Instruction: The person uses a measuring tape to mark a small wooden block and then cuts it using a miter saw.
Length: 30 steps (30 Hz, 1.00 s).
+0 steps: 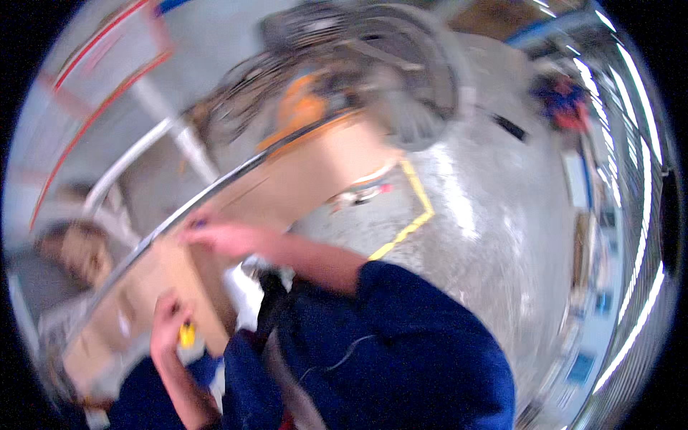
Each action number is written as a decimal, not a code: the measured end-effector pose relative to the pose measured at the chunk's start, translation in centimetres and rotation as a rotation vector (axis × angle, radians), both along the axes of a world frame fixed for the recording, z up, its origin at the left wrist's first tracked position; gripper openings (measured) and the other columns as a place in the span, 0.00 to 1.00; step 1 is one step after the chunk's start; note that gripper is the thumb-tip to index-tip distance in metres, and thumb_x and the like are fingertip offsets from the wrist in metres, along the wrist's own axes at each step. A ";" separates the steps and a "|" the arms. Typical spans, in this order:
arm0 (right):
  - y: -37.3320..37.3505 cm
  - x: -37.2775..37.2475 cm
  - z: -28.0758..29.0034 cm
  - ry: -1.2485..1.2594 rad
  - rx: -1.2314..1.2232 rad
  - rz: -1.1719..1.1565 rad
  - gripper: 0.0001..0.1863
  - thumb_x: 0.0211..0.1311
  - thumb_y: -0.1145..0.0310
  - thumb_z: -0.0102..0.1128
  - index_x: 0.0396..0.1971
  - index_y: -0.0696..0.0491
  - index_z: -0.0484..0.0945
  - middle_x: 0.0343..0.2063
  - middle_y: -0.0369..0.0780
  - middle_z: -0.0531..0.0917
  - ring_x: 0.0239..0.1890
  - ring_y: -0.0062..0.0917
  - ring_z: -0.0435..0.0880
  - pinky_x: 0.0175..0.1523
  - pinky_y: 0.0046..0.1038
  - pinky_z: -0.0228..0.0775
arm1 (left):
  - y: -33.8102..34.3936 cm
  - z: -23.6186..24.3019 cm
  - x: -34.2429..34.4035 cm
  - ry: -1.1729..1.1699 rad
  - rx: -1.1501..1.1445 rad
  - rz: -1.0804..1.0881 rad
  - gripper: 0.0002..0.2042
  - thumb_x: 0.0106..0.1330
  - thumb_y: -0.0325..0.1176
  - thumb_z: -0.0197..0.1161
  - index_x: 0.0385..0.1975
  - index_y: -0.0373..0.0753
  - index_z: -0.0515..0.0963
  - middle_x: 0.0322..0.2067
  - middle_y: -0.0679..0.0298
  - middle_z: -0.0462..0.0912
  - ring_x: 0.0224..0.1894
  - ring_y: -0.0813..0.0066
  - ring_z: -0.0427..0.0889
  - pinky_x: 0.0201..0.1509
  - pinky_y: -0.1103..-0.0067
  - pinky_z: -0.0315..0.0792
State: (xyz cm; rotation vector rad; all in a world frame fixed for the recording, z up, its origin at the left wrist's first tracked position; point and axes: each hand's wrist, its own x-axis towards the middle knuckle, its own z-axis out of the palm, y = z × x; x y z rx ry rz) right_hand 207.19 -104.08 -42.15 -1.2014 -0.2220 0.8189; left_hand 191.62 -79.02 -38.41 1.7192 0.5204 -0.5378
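Observation:
The picture is strongly smeared by motion. My right hand (pixel 208 235) reaches left over a brown, cardboard-coloured panel (pixel 301 168), close to its long dark edge. Blur hides whether its fingers hold anything. Lower left, my left hand (pixel 170 319) is closed, its fingers curled around a small yellow object (pixel 188 335) whose kind I cannot make out. Beneath that hand lies another brown surface (pixel 136 304), with an upright brown side between the two hands.
Beyond the panel stands an orange and black machine (pixel 301 104) beside a large dark wheel-like ring (pixel 441 64). Another person (pixel 79 251) is at the left. Yellow tape (pixel 419 208) marks the grey floor. A red-edged white panel (pixel 115 54) and a white pipe frame (pixel 172 129) stand far left.

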 end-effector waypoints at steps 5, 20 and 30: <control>1.5 0.2 -6.8 0.339 0.239 -0.126 0.33 0.55 0.51 0.79 0.54 0.55 0.76 0.45 0.37 0.83 0.46 0.24 0.82 0.47 0.32 0.76 | 1.3 -4.6 0.5 -0.008 -0.133 0.090 0.15 0.57 0.28 0.73 0.40 0.38 0.74 0.34 0.72 0.73 0.35 0.81 0.71 0.41 0.78 0.70; -2.3 0.9 -7.4 0.628 0.638 -0.204 0.17 0.65 0.60 0.72 0.47 0.51 0.77 0.35 0.31 0.81 0.39 0.18 0.81 0.38 0.25 0.77 | 0.5 -4.9 6.0 0.035 -0.454 -0.074 0.24 0.58 0.29 0.72 0.55 0.35 0.74 0.49 0.63 0.82 0.51 0.71 0.80 0.53 0.72 0.76; -3.8 1.4 -11.7 0.391 0.156 -0.141 0.17 0.74 0.61 0.62 0.58 0.49 0.76 0.46 0.33 0.83 0.46 0.19 0.84 0.50 0.25 0.77 | 1.3 -4.7 6.0 0.183 -0.455 -0.069 0.24 0.55 0.43 0.78 0.48 0.35 0.84 0.36 0.68 0.86 0.35 0.79 0.83 0.38 0.80 0.77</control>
